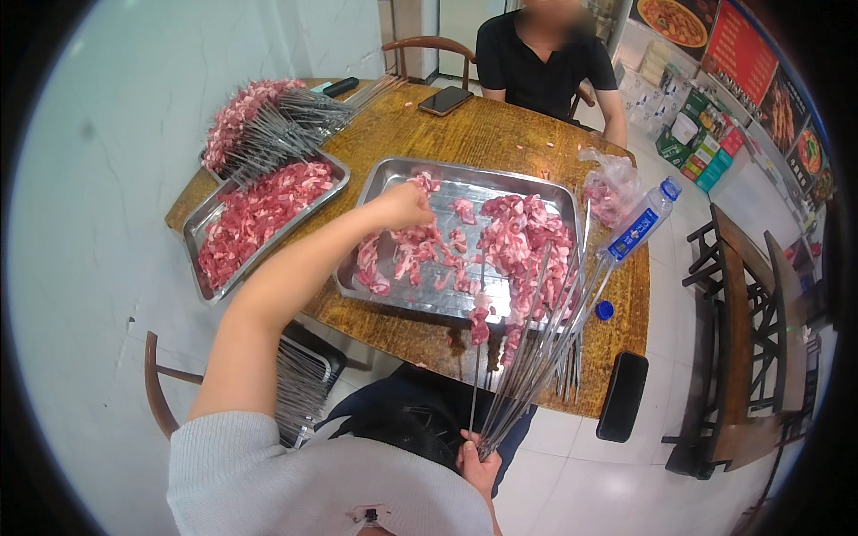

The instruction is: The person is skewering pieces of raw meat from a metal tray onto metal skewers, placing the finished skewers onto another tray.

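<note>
My left hand (405,206) reaches into a metal tray (469,305), fingers bent down among scraps of raw meat (415,244). Whether a piece is between its fingertips is hidden. A larger heap of raw meat (523,234) fills the tray's right side. Low in the view, my right hand (479,462) grips the lower ends of a bundle of metal skewers (526,395). Thumb and finger keep one skewer (475,388) apart at the left; it carries a few meat pieces (479,325). Another meat-laden skewer lies just right of it.
Left stands a second tray of meat (268,221), beside piled, loaded skewers (261,127). A plastic bottle (637,228), bag of meat (606,191), blue cap (604,310) and black phone (622,396) line the wooden table's (375,335) right. Across sits a person (549,74) near another phone (446,100).
</note>
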A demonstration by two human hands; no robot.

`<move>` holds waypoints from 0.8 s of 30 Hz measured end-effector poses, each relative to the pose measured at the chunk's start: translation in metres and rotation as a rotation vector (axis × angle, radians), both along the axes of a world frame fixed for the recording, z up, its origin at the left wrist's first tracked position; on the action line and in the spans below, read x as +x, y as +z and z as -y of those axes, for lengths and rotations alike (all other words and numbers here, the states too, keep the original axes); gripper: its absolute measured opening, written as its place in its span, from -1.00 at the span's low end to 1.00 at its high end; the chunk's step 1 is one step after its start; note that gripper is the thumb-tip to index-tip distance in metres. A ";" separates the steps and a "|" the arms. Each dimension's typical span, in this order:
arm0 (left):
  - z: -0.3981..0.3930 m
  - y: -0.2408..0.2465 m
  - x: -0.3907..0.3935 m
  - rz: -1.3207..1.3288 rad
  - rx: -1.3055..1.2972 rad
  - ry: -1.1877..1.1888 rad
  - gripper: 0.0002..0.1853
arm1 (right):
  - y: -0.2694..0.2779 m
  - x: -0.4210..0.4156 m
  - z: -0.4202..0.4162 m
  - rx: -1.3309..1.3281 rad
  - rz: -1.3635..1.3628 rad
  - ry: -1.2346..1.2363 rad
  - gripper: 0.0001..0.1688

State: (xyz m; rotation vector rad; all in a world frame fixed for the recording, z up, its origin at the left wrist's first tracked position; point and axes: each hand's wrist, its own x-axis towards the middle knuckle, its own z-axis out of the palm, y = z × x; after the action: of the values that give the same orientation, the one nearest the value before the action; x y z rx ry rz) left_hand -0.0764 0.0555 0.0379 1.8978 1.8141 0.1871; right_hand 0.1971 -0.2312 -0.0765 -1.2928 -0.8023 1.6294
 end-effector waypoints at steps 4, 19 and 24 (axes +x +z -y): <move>0.035 -0.011 0.015 1.113 -0.227 0.208 -0.82 | 0.004 -0.001 -0.003 -0.029 0.017 0.021 -0.78; 0.066 -0.004 0.064 1.680 -0.059 0.316 -0.76 | 0.008 0.000 -0.002 -0.025 0.057 0.036 -0.77; 0.069 0.000 0.063 1.562 -0.064 0.305 -0.68 | 0.007 -0.001 -0.003 -0.015 0.051 0.037 -0.78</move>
State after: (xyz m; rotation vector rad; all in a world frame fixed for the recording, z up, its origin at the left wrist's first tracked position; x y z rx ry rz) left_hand -0.0135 -0.0135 0.0378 0.7740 0.8785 1.2529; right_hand 0.1963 -0.2282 -0.0698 -1.3417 -0.8516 1.6403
